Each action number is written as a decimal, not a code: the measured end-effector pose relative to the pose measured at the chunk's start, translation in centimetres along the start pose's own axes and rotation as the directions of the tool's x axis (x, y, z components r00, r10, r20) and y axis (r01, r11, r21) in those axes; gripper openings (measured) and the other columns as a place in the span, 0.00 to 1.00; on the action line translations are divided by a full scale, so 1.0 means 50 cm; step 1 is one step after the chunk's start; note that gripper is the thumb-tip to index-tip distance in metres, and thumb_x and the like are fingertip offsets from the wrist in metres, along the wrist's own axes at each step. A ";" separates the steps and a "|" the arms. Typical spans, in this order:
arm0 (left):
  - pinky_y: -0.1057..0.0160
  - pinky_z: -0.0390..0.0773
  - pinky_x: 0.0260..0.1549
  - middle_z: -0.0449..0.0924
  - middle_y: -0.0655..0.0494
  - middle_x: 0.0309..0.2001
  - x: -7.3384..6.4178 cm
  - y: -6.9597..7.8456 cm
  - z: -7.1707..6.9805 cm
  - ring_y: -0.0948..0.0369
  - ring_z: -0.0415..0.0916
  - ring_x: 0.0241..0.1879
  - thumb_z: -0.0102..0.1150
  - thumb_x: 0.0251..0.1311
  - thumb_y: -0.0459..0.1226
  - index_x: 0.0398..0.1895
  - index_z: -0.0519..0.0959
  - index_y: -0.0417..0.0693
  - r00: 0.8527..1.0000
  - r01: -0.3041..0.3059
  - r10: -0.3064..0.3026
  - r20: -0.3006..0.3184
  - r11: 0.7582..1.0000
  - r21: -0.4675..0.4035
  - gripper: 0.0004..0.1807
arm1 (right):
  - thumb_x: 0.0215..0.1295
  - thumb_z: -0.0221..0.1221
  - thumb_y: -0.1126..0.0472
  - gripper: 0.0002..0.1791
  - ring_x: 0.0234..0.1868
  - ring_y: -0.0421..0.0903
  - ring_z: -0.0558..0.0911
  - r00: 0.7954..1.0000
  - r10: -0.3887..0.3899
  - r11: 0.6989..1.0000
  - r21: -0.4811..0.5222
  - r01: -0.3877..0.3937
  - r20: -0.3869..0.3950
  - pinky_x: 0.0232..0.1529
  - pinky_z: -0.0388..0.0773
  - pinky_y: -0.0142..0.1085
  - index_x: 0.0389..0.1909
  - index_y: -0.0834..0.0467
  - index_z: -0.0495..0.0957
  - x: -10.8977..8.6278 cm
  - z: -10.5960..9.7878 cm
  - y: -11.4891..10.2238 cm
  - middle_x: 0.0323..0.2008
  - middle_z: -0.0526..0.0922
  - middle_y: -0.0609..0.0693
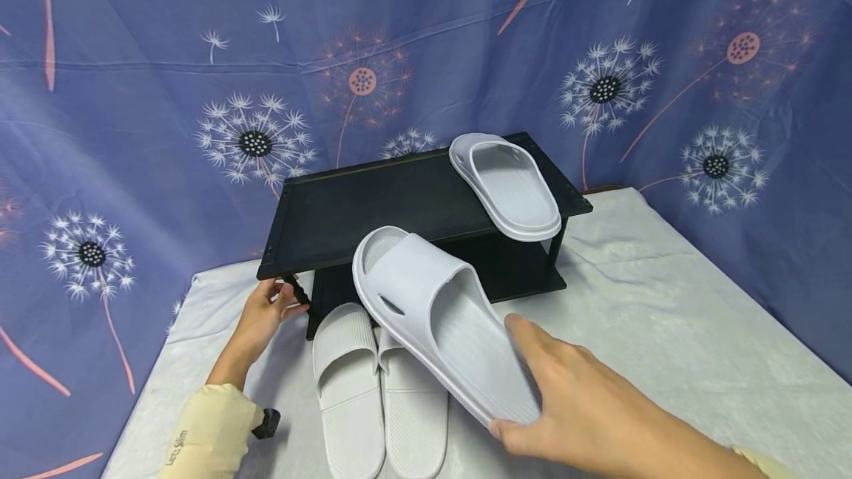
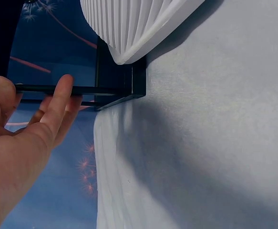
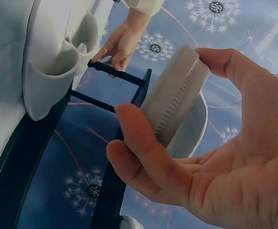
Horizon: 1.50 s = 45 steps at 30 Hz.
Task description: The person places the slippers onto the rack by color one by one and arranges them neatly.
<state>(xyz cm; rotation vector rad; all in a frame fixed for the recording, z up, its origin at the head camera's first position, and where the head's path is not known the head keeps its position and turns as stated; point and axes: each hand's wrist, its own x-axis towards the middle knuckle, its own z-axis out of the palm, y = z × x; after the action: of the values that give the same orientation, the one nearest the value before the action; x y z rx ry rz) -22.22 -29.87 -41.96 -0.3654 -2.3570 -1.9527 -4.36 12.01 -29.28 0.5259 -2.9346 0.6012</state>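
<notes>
A light-grey slide slipper (image 1: 459, 324) is tilted in the air before the black two-tier shoe rack (image 1: 373, 202), toe toward the rack. My right hand (image 1: 586, 398) grips it by the heel, thumb on one side and fingers on the other; the ribbed sole edge (image 3: 179, 93) shows in the right wrist view. At the rack's left end, my left hand (image 1: 266, 313) holds the thin side post (image 2: 96, 89) between thumb and fingers. The matching slipper (image 1: 512, 187) sits on the right of the top shelf, its heel over the front edge.
A pair of off-white ribbed slippers (image 1: 349, 390) stands in front of the rack, partly under the held slipper. White cloth (image 1: 665, 316) covers the table. Behind hangs a blue dandelion-print curtain (image 1: 426, 35). The lower shelf (image 1: 526, 272) is partly hidden.
</notes>
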 end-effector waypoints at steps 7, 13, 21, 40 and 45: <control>0.55 0.78 0.44 0.57 0.42 0.43 -0.010 0.037 0.015 0.53 0.64 0.40 0.39 0.63 0.42 0.50 0.62 0.52 0.998 0.065 -0.064 -0.018 0.995 0.082 0.13 | 0.32 0.64 0.35 0.49 0.31 0.34 0.72 0.999 0.026 0.999 0.024 -0.025 -0.037 0.30 0.75 0.31 0.57 0.51 0.57 0.023 -0.003 -0.001 0.44 0.71 0.40; 0.57 0.79 0.43 0.58 0.45 0.40 -0.011 0.028 0.012 0.54 0.64 0.39 0.40 0.64 0.41 0.50 0.62 0.49 0.998 0.062 -0.061 -0.024 0.996 0.068 0.13 | 0.33 0.63 0.34 0.48 0.27 0.35 0.71 0.998 0.053 0.997 0.051 -0.051 -0.037 0.26 0.73 0.29 0.55 0.52 0.57 0.050 -0.006 -0.003 0.39 0.70 0.39; 0.55 0.78 0.43 0.57 0.43 0.42 -0.012 0.036 0.016 0.52 0.63 0.40 0.40 0.63 0.42 0.52 0.61 0.50 0.996 0.084 -0.082 -0.033 0.994 0.075 0.15 | 0.33 0.64 0.35 0.46 0.25 0.36 0.71 0.997 0.034 0.997 0.066 -0.029 -0.076 0.25 0.72 0.28 0.52 0.53 0.58 0.081 -0.019 -0.003 0.32 0.71 0.42; 0.56 0.80 0.40 0.58 0.46 0.38 -0.006 0.023 0.007 0.57 0.63 0.37 0.42 0.63 0.40 0.53 0.62 0.49 0.999 0.031 -0.031 -0.015 0.999 0.019 0.16 | 0.35 0.61 0.33 0.41 0.25 0.47 0.74 0.989 0.006 1.000 0.027 -0.002 -0.149 0.24 0.74 0.38 0.42 0.57 0.61 0.174 -0.049 0.008 0.29 0.73 0.51; 0.55 0.81 0.39 0.58 0.46 0.38 0.012 -0.042 -0.018 0.58 0.64 0.36 0.44 0.62 0.41 0.53 0.62 0.44 1.000 0.007 -0.007 -0.017 1.000 -0.005 0.18 | 0.36 0.60 0.32 0.40 0.26 0.48 0.74 0.990 0.014 0.999 0.033 -0.010 -0.142 0.25 0.74 0.38 0.40 0.59 0.61 0.198 -0.056 0.009 0.28 0.72 0.52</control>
<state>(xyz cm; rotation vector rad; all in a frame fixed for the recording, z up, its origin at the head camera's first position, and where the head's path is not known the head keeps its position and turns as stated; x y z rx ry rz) -23.38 -31.01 -43.69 -0.3397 -2.3462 -1.9571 -13.69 10.40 -25.25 0.4491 -2.8006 0.6598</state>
